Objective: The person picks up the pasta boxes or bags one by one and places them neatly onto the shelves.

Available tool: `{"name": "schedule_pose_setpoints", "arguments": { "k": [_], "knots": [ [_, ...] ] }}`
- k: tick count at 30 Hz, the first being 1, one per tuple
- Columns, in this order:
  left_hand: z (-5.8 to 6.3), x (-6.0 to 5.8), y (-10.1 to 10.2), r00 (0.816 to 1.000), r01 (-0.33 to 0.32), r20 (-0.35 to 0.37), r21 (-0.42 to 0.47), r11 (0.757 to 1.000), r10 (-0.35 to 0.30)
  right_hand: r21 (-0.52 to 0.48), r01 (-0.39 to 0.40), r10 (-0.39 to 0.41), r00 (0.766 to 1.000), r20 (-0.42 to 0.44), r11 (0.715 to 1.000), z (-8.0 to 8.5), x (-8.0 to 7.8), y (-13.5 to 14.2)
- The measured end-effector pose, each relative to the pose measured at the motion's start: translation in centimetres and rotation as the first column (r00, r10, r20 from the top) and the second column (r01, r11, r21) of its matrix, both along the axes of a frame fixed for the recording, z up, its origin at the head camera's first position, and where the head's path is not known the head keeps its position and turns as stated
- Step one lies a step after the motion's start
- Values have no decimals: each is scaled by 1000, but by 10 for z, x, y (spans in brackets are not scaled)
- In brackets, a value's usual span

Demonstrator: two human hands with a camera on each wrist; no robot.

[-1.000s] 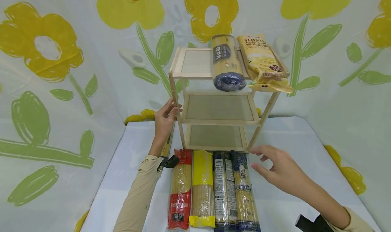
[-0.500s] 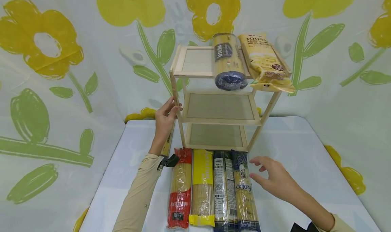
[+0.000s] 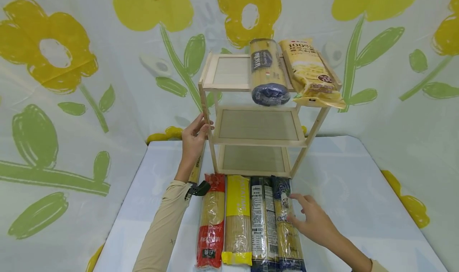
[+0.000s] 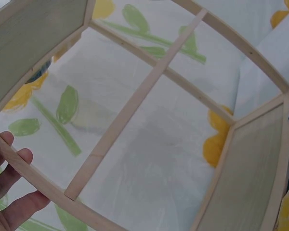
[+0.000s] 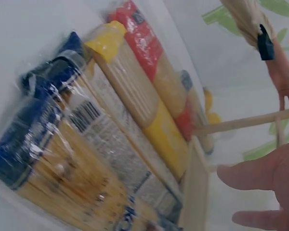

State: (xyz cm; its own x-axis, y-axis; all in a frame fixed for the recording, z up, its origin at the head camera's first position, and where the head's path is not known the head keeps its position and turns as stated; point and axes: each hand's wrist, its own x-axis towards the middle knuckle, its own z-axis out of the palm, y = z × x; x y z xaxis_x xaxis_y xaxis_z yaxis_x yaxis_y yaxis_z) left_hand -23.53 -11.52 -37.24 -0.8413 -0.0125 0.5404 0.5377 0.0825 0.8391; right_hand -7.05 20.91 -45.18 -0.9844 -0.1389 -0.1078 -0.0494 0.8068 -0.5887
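My left hand [image 3: 193, 140] holds the front left post of a three-tier wooden shelf [image 3: 259, 124]; in the left wrist view its fingers and thumb are on either side of the wooden bar [image 4: 26, 168]. My right hand [image 3: 313, 222] reaches in from the right with fingers apart, its fingertips right at the edge of a blue-ended spaghetti pack [image 3: 289, 242]. Beside that pack, side by side, lie a spaghetti pack with a white printed label [image 3: 263, 224], a yellow pack [image 3: 238, 216] and a red pack [image 3: 211, 212]. In the right wrist view the thumb [image 5: 245, 173] stands apart from the packs.
On the top tier lie a blue-ended pasta pack [image 3: 269, 73] and a yellow noodle bag [image 3: 310, 73], both overhanging its front edge. Another yellow pack [image 3: 196, 170] lies left of the shelf, partly behind my left arm. A flower-printed cloth [image 3: 122, 85] surrounds the white table [image 3: 340, 172].
My right hand has moved down and left from beside the shelf's front right foot to the rightmost spaghetti pack. The left hand stays on the post.
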Motion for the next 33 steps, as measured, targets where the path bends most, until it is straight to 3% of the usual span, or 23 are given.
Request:
{"name": "schedule_pose_setpoints", "arguments": {
  "k": [17, 24, 33],
  "knots": [
    [2, 0, 1, 1000, -23, 5, -7, 1000, 23, 50, 52, -57, 992, 115, 997, -76, 4, -12],
    [3, 1, 2, 1000, -12, -5, 4, 1000, 12, 85, 59, -65, 995, 73, 995, -85, 7, -18],
    [1, 1, 1, 1000, -2, 8, 10, 1000, 2, -36, 64, -59, 989, 137, 997, -92, 1, -15]
  ]
}}
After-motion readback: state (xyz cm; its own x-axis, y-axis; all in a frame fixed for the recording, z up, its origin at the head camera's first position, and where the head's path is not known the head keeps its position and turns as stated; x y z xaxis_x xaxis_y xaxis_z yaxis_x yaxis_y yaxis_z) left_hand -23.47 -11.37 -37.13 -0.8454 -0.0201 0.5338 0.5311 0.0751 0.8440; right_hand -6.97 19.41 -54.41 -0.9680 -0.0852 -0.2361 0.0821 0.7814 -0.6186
